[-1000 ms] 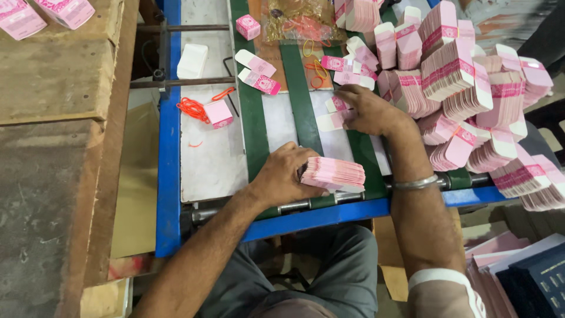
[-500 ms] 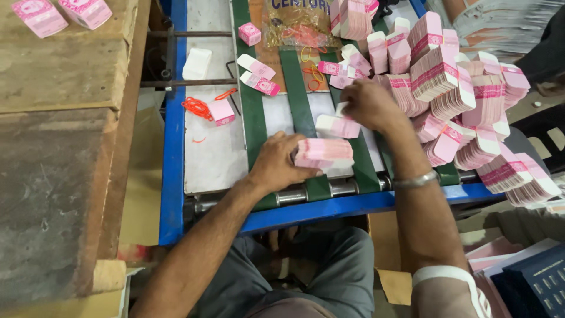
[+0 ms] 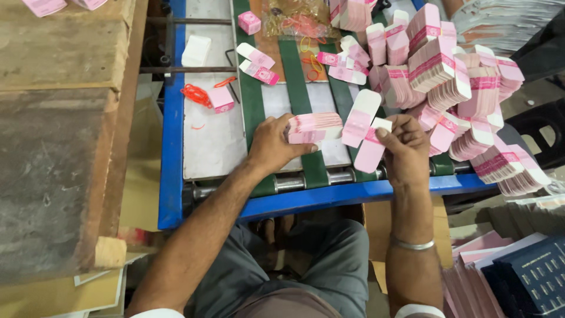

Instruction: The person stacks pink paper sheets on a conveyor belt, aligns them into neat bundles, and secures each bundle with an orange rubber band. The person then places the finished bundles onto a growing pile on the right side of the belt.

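Observation:
My left hand (image 3: 273,144) grips a thick stack of flat pink-and-white cartons (image 3: 315,128), held on edge over the green belts of the blue-framed conveyor table (image 3: 172,147). My right hand (image 3: 403,147) holds two or three loose flat cartons (image 3: 364,126) fanned out just to the right of that stack, nearly touching it. A big heap of bundled pink cartons (image 3: 453,88) rises right behind my right hand.
Loose cartons (image 3: 257,63), red rubber bands (image 3: 195,94) and a clear bag of bands (image 3: 294,20) lie farther up the table. A worn wooden bench (image 3: 65,118) stands on the left. Dark blue books and pink sheets (image 3: 518,274) are piled at lower right.
My right hand has drawn back from the belt with loose cartons and brought them beside the stack. My left hand has lifted the stack slightly up the table.

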